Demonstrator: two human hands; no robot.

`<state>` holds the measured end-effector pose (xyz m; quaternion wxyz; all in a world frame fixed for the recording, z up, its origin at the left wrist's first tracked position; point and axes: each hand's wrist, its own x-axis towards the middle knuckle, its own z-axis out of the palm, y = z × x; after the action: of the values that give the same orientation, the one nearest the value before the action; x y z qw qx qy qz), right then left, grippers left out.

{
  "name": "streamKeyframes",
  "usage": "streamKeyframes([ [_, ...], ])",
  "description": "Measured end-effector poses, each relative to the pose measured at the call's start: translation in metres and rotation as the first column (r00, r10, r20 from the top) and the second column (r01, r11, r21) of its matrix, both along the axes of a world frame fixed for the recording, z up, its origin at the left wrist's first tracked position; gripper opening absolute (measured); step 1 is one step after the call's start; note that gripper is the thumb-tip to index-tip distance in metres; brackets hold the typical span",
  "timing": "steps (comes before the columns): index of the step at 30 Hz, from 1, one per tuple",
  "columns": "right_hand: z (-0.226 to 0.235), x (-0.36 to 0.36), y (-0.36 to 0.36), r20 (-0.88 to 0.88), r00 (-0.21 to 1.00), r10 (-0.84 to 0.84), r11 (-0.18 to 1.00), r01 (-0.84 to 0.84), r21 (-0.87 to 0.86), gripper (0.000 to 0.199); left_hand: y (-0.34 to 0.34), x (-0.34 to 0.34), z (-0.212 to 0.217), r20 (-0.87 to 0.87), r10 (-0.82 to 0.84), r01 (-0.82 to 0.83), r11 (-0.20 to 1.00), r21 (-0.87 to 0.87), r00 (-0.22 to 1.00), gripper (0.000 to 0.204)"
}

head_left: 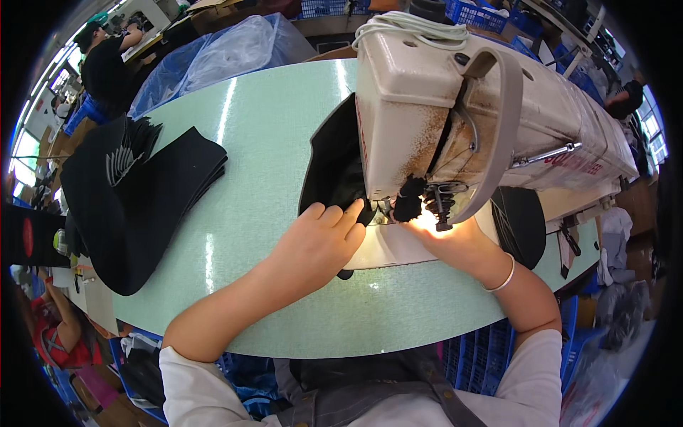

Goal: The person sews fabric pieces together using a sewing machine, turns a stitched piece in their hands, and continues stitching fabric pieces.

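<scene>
Stacks of black fabric pieces [135,206] lie at the far left of the pale green bench [270,135], well apart from the work. Moving right, the left hand [320,238] rests flat, fingers together and slightly curled, pressing down on a black fabric piece [334,167] that lies under the head of a worn cream sewing machine [455,107]; it holds nothing, only pins the cloth against the machine bed. The cloth fans out behind the machine toward the far side of the bench. Right again, the right hand [445,238] sits just beside the needle area in the glare of the machine lamp; its fingers are washed out by the light, so I cannot tell whether they pinch the cloth or merely guide it.

Judging from this, good work here means keeping the cloth flat and taut between both hands, fingertips clear of the needle. The machine head hides the seam line itself. A dark round piece [523,224] lies right of the machine, and blue crates [477,14] stand beyond it.
</scene>
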<state>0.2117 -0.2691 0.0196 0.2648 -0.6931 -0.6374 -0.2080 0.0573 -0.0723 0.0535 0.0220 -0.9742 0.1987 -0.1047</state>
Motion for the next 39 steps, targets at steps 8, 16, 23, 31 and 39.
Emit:
streamKeyframes([
  [8, 0.008, -0.01, -0.012, 0.117, 0.989, -0.088, 0.938, 0.121, -0.325, 0.044, 0.002, -0.001, 0.003, 0.014, 0.029, -0.029, 1.0, 0.003, 0.999, 0.01],
  [16, 0.009, -0.011, -0.01, 0.011, 0.998, -0.061, 0.957, 0.062, -0.284, 0.037, -0.004, 0.0, 0.002, -0.023, 0.041, -0.04, 0.999, 0.027, 0.999, 0.009],
  [23, 0.002, -0.025, -0.008, 0.251, 0.953, -0.169, 0.918, 0.245, -0.313, 0.033, -0.012, 0.001, -0.003, 0.048, 0.038, -0.043, 0.994, 0.099, 0.998, 0.01],
  [31, 0.0, -0.032, -0.005, 0.317, 0.929, -0.191, 0.914, 0.286, -0.288, 0.033, -0.02, 0.0, -0.014, 0.106, 0.06, -0.067, 0.995, 0.07, 0.993, 0.014],
  [39, 0.033, 0.004, -0.027, 0.323, 0.942, -0.094, 0.97, 0.16, -0.185, 0.015, 0.027, -0.001, 0.024, 0.03, 0.11, -0.11, 0.994, 0.005, 0.994, 0.023],
])
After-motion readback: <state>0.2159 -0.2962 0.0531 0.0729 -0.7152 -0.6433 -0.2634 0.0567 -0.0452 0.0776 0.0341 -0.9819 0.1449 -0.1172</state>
